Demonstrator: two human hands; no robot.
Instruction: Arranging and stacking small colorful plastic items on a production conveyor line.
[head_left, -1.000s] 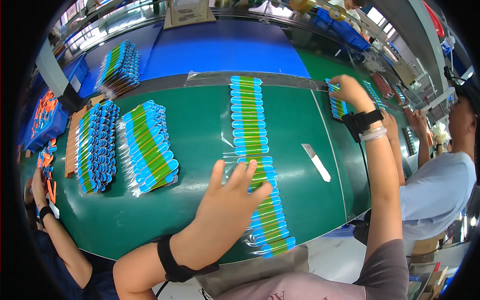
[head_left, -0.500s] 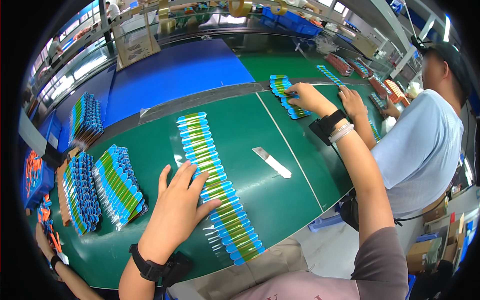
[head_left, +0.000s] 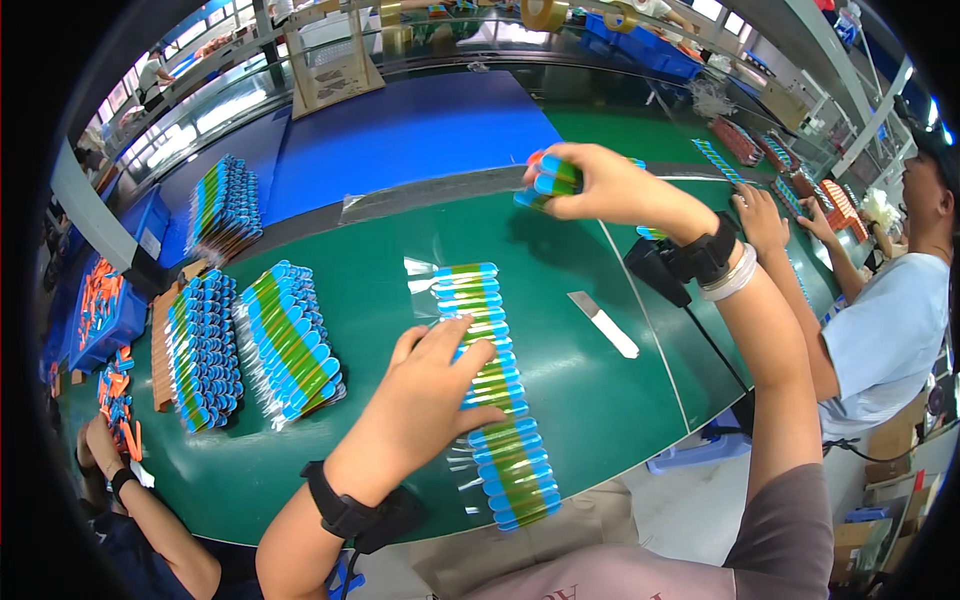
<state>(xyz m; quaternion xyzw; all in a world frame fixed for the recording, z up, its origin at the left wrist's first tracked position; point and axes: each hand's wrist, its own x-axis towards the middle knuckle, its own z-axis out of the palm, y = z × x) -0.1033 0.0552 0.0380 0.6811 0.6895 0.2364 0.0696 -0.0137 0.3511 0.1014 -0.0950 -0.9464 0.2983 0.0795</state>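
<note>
A long row of flat blue-and-green items (head_left: 492, 385) lies on a clear strip along the green table (head_left: 380, 300). My left hand (head_left: 432, 395) rests flat on the middle of this row, fingers spread. My right hand (head_left: 600, 185) is lifted above the table's far side and grips a small bundle of the same blue-green items (head_left: 545, 180). Both wrists wear black bands.
Stacks of the same items lie to the left (head_left: 290, 340) and on the blue surface (head_left: 225, 205). A small white blade-like tool (head_left: 603, 322) lies right of the row. A co-worker's hand (head_left: 760, 215) works at the right; another person's arm (head_left: 125, 480) is at lower left.
My right hand has pulled back from the far right with a bundle of items in it. My left hand stays on the row. The view has shifted left.
</note>
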